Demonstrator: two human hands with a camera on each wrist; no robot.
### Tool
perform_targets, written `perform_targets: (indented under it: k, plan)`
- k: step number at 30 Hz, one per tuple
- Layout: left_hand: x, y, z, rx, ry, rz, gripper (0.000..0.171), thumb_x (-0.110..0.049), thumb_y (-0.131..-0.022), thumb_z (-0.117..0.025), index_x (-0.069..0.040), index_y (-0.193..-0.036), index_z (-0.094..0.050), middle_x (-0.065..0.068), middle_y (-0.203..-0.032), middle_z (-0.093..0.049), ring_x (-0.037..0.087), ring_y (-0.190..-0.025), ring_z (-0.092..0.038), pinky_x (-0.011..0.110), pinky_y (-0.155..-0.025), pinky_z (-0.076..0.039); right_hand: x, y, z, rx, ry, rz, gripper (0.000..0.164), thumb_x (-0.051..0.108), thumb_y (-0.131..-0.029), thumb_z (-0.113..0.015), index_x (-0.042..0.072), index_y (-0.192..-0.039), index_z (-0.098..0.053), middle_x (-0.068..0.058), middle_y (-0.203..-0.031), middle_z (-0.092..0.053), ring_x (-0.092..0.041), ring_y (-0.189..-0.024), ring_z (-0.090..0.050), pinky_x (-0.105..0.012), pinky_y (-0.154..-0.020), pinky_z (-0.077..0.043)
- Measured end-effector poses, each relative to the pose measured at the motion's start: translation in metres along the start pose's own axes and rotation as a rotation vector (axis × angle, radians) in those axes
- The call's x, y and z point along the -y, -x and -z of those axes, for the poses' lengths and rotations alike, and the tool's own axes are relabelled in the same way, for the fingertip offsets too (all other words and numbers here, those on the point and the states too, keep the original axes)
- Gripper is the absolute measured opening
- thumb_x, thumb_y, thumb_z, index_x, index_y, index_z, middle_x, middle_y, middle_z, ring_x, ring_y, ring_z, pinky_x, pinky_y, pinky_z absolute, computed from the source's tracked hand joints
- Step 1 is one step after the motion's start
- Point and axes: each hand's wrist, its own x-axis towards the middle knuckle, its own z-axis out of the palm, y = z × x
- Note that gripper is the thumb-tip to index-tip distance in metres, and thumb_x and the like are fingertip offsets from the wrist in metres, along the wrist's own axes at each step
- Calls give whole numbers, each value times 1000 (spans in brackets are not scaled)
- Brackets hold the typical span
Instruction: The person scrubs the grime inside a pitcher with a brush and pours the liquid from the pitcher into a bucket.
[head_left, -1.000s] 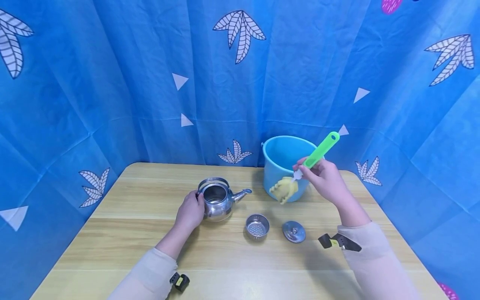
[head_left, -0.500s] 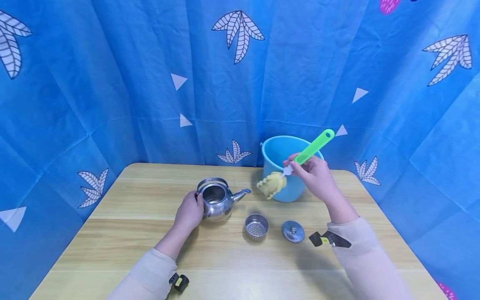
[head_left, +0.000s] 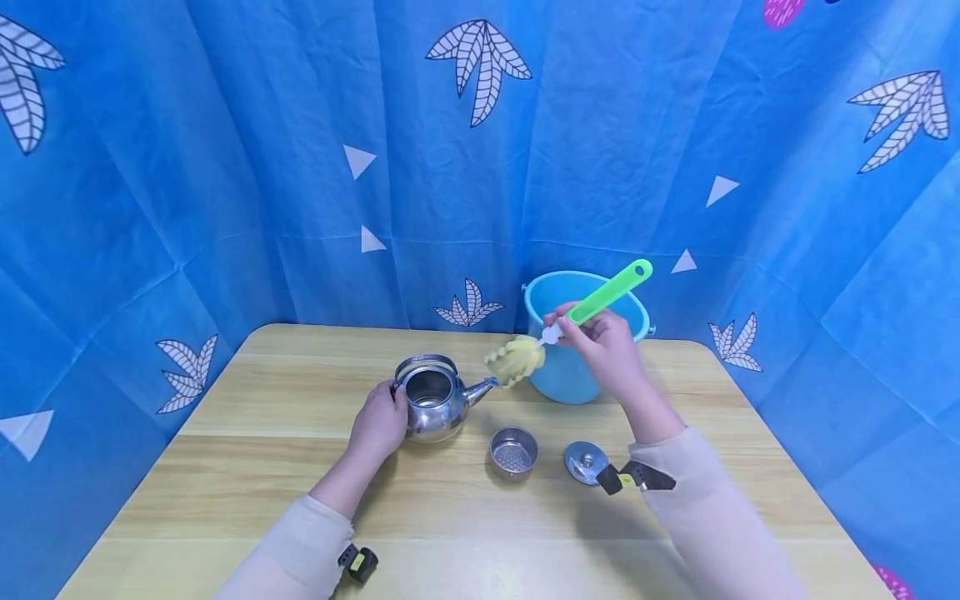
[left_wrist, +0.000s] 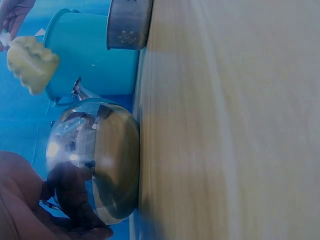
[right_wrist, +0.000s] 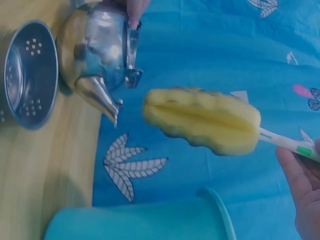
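Observation:
A shiny metal teapot [head_left: 438, 421] stands lidless on the table, its spout pointing right. My left hand [head_left: 381, 423] holds its left side near the handle; in the left wrist view the thumb and fingers [left_wrist: 75, 232] lie against the round body. Above the table, my right hand [head_left: 603, 346] pinches a sponge bottle brush by its neck, the green handle [head_left: 611, 292] slanting up to the right. The brush's yellow sponge head [right_wrist: 205, 120] hangs in the air close to the spout tip, apart from the teapot in the right wrist view.
A light blue bucket [head_left: 562, 375] stands behind the right hand. A perforated metal strainer [head_left: 513, 454] sits in front of the teapot's spout, and a round metal lid [head_left: 583, 461] lies to its right, partly under the right wrist camera. A blue curtain [head_left: 480, 183] surrounds the wooden table [head_left: 450, 533].
My right hand has carried the brush leftward from in front of the bucket toward the teapot's spout. The left hand and teapot have stayed in place.

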Motion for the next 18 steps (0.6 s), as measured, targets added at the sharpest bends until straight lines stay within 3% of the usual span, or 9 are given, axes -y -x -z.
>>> perform_targets:
  k: [18]
  plan:
    - [-3, 1, 3, 3, -4, 11, 53, -27, -108, -34, 17, -137, -44, 37, -133, -52, 50, -126, -50, 58, -106, -41, -9, -9, -42, 37, -74, -17, 21, 9, -101, -60, -6, -115, -65, -20, -112, -71, -26, -108, -69, -33, -86, -58]
